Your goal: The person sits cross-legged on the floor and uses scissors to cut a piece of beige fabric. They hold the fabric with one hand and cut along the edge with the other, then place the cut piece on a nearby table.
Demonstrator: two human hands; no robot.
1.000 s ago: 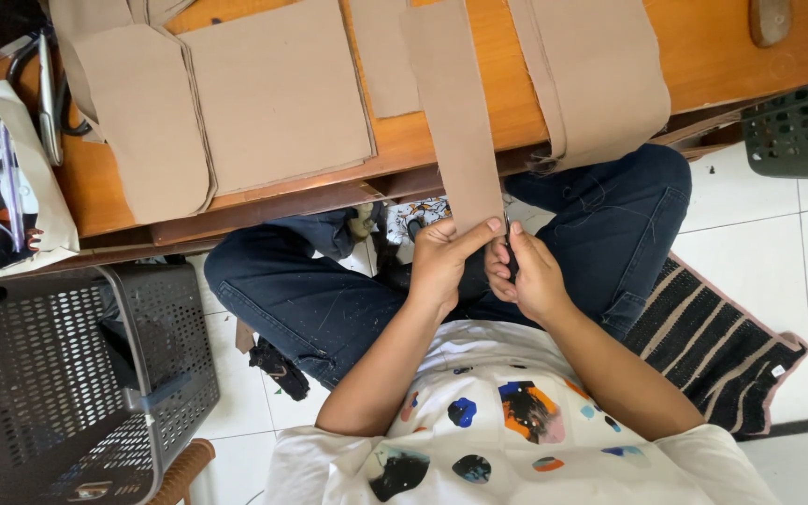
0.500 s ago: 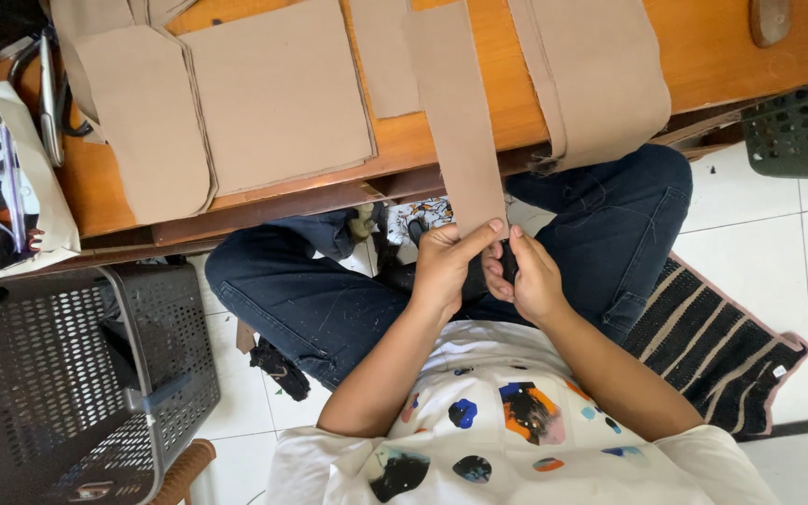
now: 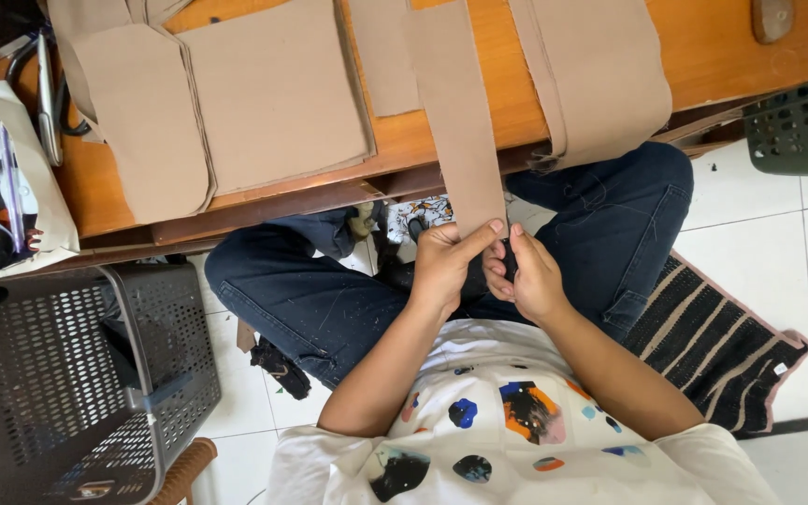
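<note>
Tan fabric strip [image 3: 455,122] is hanging off the wooden surface [image 3: 703,47] into my lap; I'm pinching its lower end with left hand [image 3: 446,266] and right hand [image 3: 526,276], both grips closed. It's looking soft, light, floppy, best held at the edge.

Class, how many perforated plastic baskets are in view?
2: a grey perforated plastic basket on the floor at lower left, and a dark green perforated plastic basket at top right, partly cut off.
</note>
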